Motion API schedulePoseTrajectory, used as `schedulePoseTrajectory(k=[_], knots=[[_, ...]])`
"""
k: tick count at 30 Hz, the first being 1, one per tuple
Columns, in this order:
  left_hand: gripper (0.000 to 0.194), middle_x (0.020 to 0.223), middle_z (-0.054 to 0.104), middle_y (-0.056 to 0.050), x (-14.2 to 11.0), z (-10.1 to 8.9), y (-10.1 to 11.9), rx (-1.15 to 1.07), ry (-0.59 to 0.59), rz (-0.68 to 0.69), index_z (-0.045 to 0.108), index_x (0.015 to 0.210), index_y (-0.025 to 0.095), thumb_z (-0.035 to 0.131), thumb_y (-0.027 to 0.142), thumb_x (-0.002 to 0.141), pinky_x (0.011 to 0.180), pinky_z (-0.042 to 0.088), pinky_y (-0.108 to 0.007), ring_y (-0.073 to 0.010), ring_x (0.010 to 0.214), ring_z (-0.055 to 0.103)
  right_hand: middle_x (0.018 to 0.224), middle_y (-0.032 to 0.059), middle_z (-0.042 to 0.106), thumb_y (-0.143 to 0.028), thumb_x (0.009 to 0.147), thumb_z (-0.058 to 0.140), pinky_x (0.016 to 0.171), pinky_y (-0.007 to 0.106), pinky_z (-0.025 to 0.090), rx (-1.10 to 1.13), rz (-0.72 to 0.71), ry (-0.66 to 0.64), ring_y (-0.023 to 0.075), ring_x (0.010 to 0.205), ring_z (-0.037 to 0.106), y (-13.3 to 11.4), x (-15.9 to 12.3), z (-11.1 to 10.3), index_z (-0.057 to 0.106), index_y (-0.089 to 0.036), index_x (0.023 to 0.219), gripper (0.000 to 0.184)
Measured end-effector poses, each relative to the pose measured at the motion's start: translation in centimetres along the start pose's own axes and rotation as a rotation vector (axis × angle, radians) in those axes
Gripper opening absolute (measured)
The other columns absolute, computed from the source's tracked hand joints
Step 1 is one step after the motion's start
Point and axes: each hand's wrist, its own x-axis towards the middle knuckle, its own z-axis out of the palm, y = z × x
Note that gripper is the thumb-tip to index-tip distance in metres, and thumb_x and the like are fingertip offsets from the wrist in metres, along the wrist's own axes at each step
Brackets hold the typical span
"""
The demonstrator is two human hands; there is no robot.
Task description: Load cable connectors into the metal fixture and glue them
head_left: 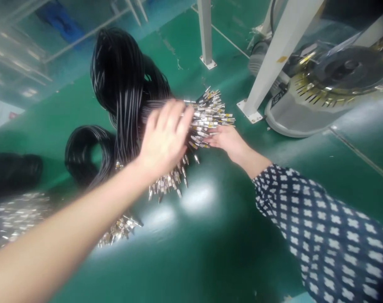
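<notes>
A large bundle of black cables (121,84) is looped and stands on the green floor, its metal-tipped connector ends (210,111) fanning out to the right. Across the bundle, just behind those ends, lies my left hand (166,136), its fingers bent over the cables; the undersides of the fingers are hidden. My right hand (227,141) touches the lower right side of the connector ends with its fingers stretched out, the fingertips partly hidden among them. Below my left hand, more connector ends (167,183) point downward.
A smaller coil of black cable (90,153) lies to the left, and blurred dark bundles (14,168) are farther left. White metal legs (207,38) are bolted to the floor. A grey round machine base (298,113) stands at the right.
</notes>
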Motion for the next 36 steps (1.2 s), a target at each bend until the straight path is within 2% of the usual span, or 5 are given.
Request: schedulePoseTrajectory(k=[4,10,19,32,36], knots=[[0.094,0.152,0.041,-0.018,6.0,0.3,-3.3,-0.078,-0.012,-0.079,0.024,0.156,0.015,0.071,0.027,0.076,0.115,0.023,-0.053,-0.0409,0.14,0.036,0.092,0.0045,0.077,0.002,0.077,0.05,0.07,0.027,0.059,0.018,0.011,-0.032,0.0191,0.086,0.074,-2.6,1.1,-1.4,0.07,-0.018,0.096,0.034],[0.049,0.089,0.068,-0.006,10.8,0.3,-5.7,-0.095,-0.202,-0.185,0.072,0.11,0.018,0.077,0.03,0.063,0.096,0.045,-0.043,-0.0325,0.098,0.065,0.093,0.0067,0.075,-0.002,0.081,0.051,0.074,0.031,0.057,-0.065,-0.058,0.124,0.0184,0.081,0.072,-0.4,-0.8,-5.5,0.068,-0.016,0.102,0.03],[0.038,0.074,0.068,-0.001,13.5,-1.0,-7.6,-0.477,-0.3,-0.34,0.071,0.085,0.015,0.084,0.026,0.052,0.072,0.049,-0.031,-0.021,0.07,0.062,0.091,0.0053,0.073,-0.016,0.088,0.05,0.074,0.034,0.055,-0.251,-0.31,0.237,0.0188,0.075,0.069,5.8,-3.5,-7.5,0.064,-0.02,0.097,0.017],[0.112,0.132,0.063,-0.021,13.8,-0.7,-4.1,0.103,-0.46,-0.102,0.038,0.15,0.016,0.088,0.048,0.055,0.112,0.029,-0.056,-0.0399,0.118,0.061,0.093,0.0027,0.075,-0.011,0.089,0.05,0.078,0.033,0.054,-0.459,-0.395,0.228,0.0192,0.079,0.069,5.7,-3.0,-7.3,0.067,-0.022,0.094,0.02],[0.11,0.121,0.069,-0.017,14.5,0.2,-3.7,0.016,-0.511,-0.122,0.044,0.149,0.021,0.09,0.04,0.05,0.099,0.044,-0.044,-0.0407,0.113,0.064,0.093,0.0029,0.075,-0.01,0.089,0.049,0.077,0.032,0.053,-0.477,-0.391,0.226,0.0195,0.083,0.07,5.7,-3.0,-7.3,0.066,-0.021,0.095,0.022]])
